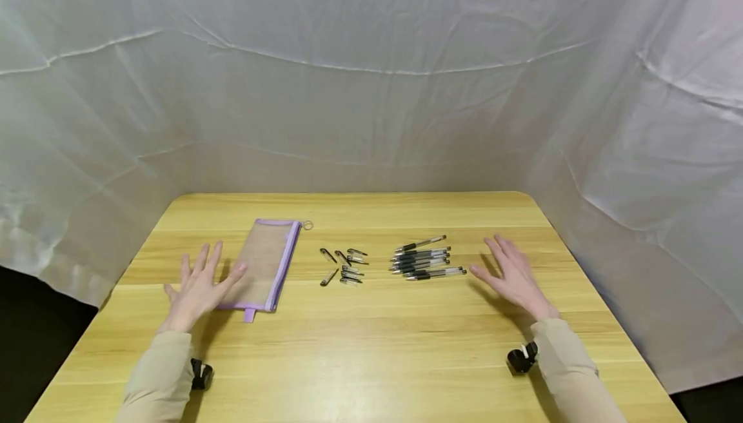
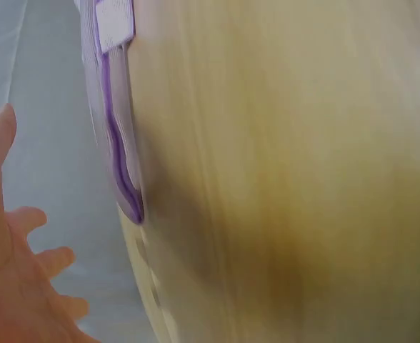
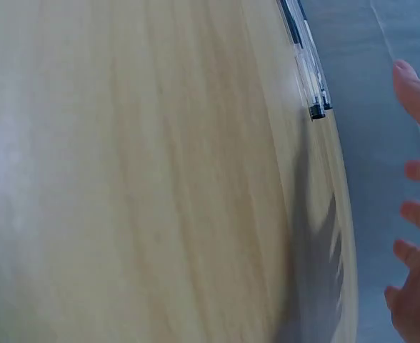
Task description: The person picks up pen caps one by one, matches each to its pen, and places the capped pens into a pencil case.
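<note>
My left hand [image 1: 200, 287] hovers with spread fingers at the left edge of a mesh zipper pouch [image 1: 264, 262] with purple trim, overlapping it in the head view. It holds nothing. The pouch lies flat, a ring at its far corner. Right of it, several black pen caps [image 1: 351, 275] lie loosely scattered. Further right is a bunch of capless clear-barrelled pens [image 1: 426, 262], tips pointing left. Beyond their right ends, my right hand [image 1: 513, 278] is held above the table, fingers extended and nothing in it. In the right wrist view, pen ends [image 3: 316, 107] show near that hand.
The wooden table [image 1: 371, 352] has rounded far corners. Grey-white cloth [image 1: 371, 113] hangs behind it and along both sides. A small black camera sits on each wrist, the left one [image 1: 201, 374] and the right one [image 1: 522, 358].
</note>
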Demonstrator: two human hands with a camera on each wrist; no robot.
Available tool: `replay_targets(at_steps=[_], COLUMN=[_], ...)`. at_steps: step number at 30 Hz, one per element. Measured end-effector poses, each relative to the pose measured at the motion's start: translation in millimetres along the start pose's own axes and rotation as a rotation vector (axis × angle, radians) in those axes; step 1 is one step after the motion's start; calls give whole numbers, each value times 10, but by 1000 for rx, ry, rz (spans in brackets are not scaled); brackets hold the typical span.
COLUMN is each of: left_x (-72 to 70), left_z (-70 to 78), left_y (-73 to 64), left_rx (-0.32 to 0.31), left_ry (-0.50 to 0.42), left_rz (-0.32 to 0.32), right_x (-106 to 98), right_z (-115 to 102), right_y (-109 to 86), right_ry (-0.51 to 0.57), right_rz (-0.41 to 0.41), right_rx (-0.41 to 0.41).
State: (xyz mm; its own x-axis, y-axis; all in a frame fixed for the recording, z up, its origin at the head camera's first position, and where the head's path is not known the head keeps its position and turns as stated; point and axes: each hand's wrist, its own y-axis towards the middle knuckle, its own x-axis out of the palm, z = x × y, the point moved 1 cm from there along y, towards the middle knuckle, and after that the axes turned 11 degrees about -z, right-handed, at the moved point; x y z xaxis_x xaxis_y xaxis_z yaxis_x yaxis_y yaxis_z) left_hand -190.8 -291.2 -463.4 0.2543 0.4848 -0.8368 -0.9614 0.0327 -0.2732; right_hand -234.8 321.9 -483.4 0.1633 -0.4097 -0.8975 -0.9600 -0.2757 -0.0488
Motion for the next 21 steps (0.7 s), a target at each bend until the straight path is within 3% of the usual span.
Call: replay_targets(at_steps=[4, 10, 21], left_x=[14, 68, 199], left_z=[61, 166, 387], left_y=[17, 36, 40], left_rx=[20, 72, 212], left_ry=[-23, -37, -153], left_rz=[-4, 5, 3], right_x=[21, 52, 154], right_z=[-17, -20, 53], right_y=[-2, -10, 69], right_ry=[80, 244, 302], right_rz=[-12, -41, -33], right_rx=[-56, -62, -18])
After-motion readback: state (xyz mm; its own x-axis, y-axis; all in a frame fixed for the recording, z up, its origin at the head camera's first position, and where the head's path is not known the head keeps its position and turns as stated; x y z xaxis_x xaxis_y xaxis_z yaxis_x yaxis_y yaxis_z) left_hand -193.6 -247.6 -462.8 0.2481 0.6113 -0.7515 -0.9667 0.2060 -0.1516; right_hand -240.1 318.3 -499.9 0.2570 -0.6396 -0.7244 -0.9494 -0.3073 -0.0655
